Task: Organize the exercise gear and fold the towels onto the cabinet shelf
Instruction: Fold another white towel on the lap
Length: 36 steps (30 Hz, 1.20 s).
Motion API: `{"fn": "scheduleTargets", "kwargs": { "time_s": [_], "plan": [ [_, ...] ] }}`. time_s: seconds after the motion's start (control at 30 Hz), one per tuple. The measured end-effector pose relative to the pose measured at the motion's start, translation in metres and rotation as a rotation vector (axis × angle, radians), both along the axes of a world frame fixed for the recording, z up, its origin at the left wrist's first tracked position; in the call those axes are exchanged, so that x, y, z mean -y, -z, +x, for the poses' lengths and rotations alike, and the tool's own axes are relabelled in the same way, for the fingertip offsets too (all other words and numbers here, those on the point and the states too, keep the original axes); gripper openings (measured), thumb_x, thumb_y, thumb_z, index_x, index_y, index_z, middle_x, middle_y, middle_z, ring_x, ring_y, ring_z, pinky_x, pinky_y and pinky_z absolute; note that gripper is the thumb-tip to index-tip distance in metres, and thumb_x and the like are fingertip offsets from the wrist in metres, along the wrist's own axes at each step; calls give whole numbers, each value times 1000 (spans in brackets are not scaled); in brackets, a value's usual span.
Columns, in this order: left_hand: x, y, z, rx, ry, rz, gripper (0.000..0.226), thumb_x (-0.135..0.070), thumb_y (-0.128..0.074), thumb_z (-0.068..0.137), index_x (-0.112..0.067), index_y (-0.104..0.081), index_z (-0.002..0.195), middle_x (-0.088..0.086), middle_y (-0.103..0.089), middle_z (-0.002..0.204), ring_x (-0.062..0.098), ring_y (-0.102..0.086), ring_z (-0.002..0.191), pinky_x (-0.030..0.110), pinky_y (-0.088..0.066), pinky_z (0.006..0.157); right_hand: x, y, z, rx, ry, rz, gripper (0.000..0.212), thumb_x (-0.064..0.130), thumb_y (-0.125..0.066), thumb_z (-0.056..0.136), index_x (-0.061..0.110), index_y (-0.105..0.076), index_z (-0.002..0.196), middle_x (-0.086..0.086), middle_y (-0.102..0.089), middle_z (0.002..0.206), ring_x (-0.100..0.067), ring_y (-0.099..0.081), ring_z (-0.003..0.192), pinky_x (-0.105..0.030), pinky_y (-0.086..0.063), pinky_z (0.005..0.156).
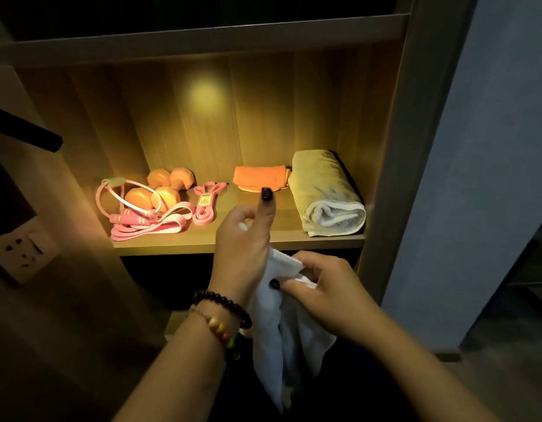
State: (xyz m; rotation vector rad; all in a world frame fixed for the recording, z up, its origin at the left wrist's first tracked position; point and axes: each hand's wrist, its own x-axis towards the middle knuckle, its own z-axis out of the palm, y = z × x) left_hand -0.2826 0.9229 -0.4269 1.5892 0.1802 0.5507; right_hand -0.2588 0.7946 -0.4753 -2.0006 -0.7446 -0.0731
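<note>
Dim overall; warm spot lights shelf (233, 239) frm above (edges dark, soft, wide-angle bend).

One head-worn wide-angle view was aimed forward and down, set close to the shelf (233, 239) and hands, edges bowed.

no readable text anywhere. only candidate: a small yellow-green label (206, 198) stuck on the pink resistance band (206, 202) lying on the cabinet shelf (288, 236), just right of the dumbbells. it carries dark print, possibly a few short lines, but too small and blurred to make out any letters or numbers. the folded towels show no logos or tags facing the camera.
</note>
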Motion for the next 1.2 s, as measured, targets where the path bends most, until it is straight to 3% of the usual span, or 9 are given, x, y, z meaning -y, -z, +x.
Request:
{"fn": "scheduleTargets", "kwargs": {
  "time_s": [0.13,0.23,0.33,0.47,0.6,0.7,0.9,1.07,1.2],
  "plan": [
    [-12,20,-24,52,31,-26,59,-59,-64,59,-14,-58,96,-4,-59,76,1,-58,66,23,-51,60,4,7,-5,-5,83,0,9,18,-64,83,26,-65,78,10,-67,75,-3,-61,74,-31,-50,68],
    [-17,42,-37,3,82,11,23,-25,-72,76,-21,-67,98,-9,-71,87,6,-68,83,26,-58,69,6,9,-6,-48,140,82,21,11,-67,82,31,-70,78,14,-70,77,0,-64,77,-22,-51,69],
    [-22,64,-38,-42,48,73,5,-15,-68,83,-18,-72,84,-2,-73,84,16,-69,84,33,-58,73,6,8,-3,-131,181,222,27,4,-68,82,30,-74,89,15,-73,82,4,-66,81,-16,-50,70],
    [-13,77,-40,-16,-16,-156,16,-25,-67,78,-14,-71,89,-2,-75,84,10,-70,80,21,-54,64,9,7,-4,-311,215,291,31,3,-60,86,27,-71,102,8,-68,63,-6,-52,46,-18,-43,47],
    [-9,86,-34,-47,-225,-284,16,-18,-71,82,-19,-63,97,0,-72,90,15,-69,87,27,-54,69,14,1,-12,-487,116,333,28,0,-52,91,18,-72,99,-16,-70,76,-23,-63,51,-24,-47,41],
    [-9,90,-32,-37,-317,-300,41,-12,-75,80,-25,-44,104,-1,-70,90,15,-69,87,33,-55,73,20,1,-16,-537,43,356,26,-4,-51,90,10,-72,95,-20,-67,67,-30,-64,47,-24,-47,40],
    [-7,105,-37,68,-266,23,23,1,-76,75,-19,-67,82,-13,-71,83,2,-66,82,16,-51,75,35,2,-19,-643,-109,138,29,-10,-63,81,8,-71,101,-18,-73,81,-23,-72,80,-33,-59,81],
    [-1,114,-43,23,-232,-43,26,2,-75,77,-21,-68,87,-13,-72,88,1,-67,86,17,-53,79,27,21,-15,-439,36,-39,10,7,-68,84,16,-71,81,-2,-72,65,-9,-70,66,-31,-56,72],
    [3,110,-47,42,-151,-262,40,7,-68,80,-19,-50,103,7,-75,86,20,-72,76,33,-59,65,24,32,-13,-1,131,-60,5,24,-75,78,25,-75,74,15,-59,66,-6,-56,62,-17,-42,60]
  ]
}}
